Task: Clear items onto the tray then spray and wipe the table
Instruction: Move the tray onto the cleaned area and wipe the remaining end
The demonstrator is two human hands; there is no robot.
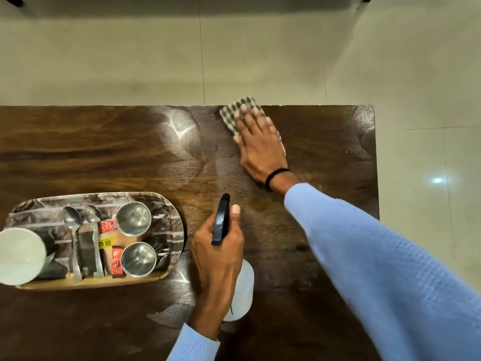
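Hands counted: two, both coming out of light blue knitted sleeves. By the left hand (217,256) one spray bottle (244,287) is gripped, fingers curled round its neck, thumb raised beside the black trigger head. The bottle body is translucent white plastic, held over the near half of the counter (78,152), just right of the tray. The right hand (259,149) is laid flat, fingers straight and spread, pressed on one checked cloth (240,109) at the counter's far edge; a cloth corner slightly overhangs that edge. One black band is worn at the right wrist.

One tray (170,204) is seen at the left: oblong, rounded corners, marbled pattern, and its left end is hidden behind the bowl. Loaded on it are two round steel cups (133,218), two steel spoons (70,217), two red sachets (106,226), one white bowl (19,256) and one yellow price sticker (105,243). A dark block between the spoons cannot be identified.

The counter is dark grained wood, rectangular, with far and right edges in view and the far right corner rounded. Wet streaks and pale smears are seen across its middle and at that corner. Open surface is found right of the tray and along the far side. Pale tiled floor (260,61) is seen beyond both edges.
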